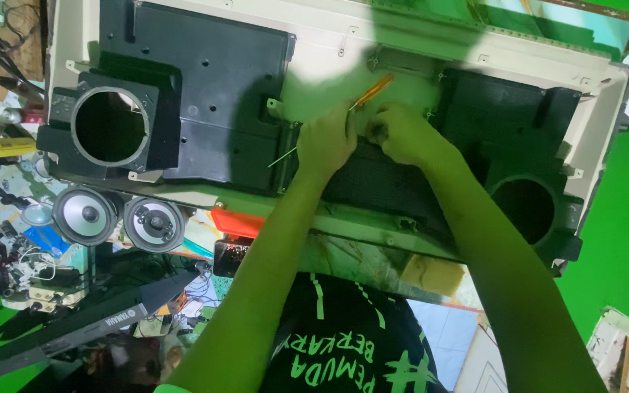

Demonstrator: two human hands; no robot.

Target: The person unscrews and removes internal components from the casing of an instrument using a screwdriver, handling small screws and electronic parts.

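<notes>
Left grip (327, 142) around screwdriver (364, 97)

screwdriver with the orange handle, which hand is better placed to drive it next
Probably the left hand: the screwdriver already sits in its grip. The right hand rests beside it on the black panel, seemingly steadying.

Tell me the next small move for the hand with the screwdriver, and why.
Probably tip the screwdriver upright and seat its tip in a screw near the middle of the black panel. The left hand grips it slantwise, orange handle up and shaft pointing away to the side, while the right hand rests on the panel beside it.
</notes>
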